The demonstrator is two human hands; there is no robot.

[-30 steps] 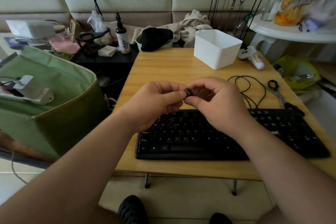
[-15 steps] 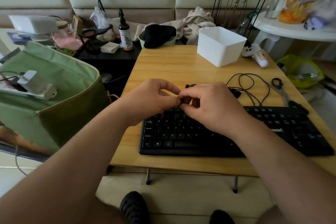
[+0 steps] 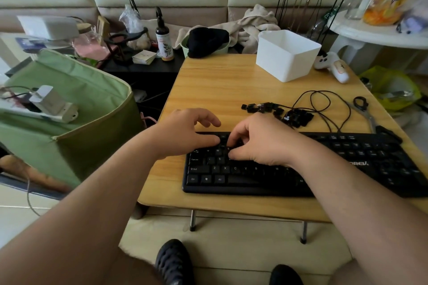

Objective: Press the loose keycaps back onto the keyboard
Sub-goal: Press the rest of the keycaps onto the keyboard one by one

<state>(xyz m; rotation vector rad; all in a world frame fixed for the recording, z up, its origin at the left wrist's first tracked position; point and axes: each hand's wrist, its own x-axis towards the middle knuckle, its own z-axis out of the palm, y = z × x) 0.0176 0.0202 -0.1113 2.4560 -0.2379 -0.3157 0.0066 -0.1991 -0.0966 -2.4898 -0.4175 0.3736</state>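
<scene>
Head view: both hands have come down from a raised position, where they pinched one keycap between them, onto the black rectangular plastic keyboard [image 3: 301, 169]. This suggests the keycap is now being seated near the upper-left key rows. The left hand [image 3: 185, 133] rests at the keyboard's far-left edge, fingers loosely extended, thumb lying toward the number row. The right hand [image 3: 259, 141] has fingers curled down onto the keys; whether a keycap lies beneath them cannot be told. The pile of loose black keycaps [image 3: 278, 111] lies on the light wooden table [image 3: 208, 90], just behind the keyboard. The keyboard's long axis runs left to right, legends facing the person.
</scene>
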